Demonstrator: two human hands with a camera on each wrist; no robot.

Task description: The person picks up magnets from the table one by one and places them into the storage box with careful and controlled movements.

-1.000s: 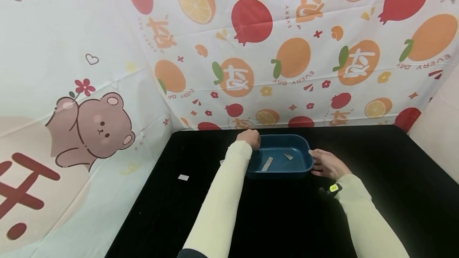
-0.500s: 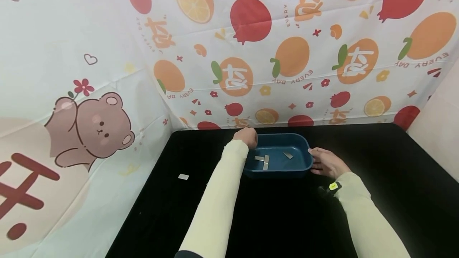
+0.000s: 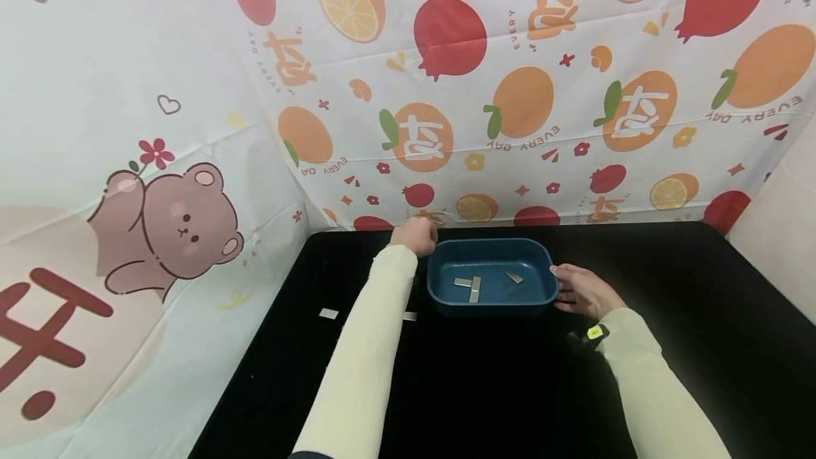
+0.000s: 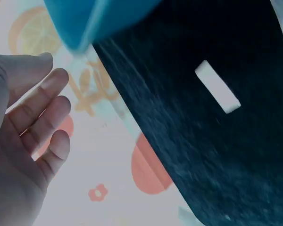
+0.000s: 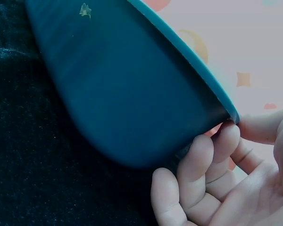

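Note:
A blue plastic tub (image 3: pixel 491 309) stands near the table's back edge, with three small silver rectangular blocks (image 3: pixel 474 290) lying in it. My right hand (image 3: pixel 585 291) pinches its right rim, thumb on top and fingers curled under in the right wrist view. Just off the tub's left end hovers my left hand (image 3: pixel 414 235). Its fingers are loosely bent with nothing between them in the left wrist view. A pale block (image 4: pixel 218 87) lies on the black table in that view. Another flat pale block (image 3: pixel 328 314) shows farther left, and one (image 3: pixel 410 316) is partly hidden by my left sleeve.
The black cloth-like tabletop (image 3: pixel 510 388) ends at the back against a fruit-print curtain (image 3: pixel 357 190). A bear-print curtain (image 3: pixel 185 229) hangs along the left side. A dark strap with a yellow tag (image 3: pixel 596 333) sits at my right wrist.
A third block has come into view in the tub, by its left end. My left hand has drawn left, away from the tub's rim. The right hand keeps its grip.

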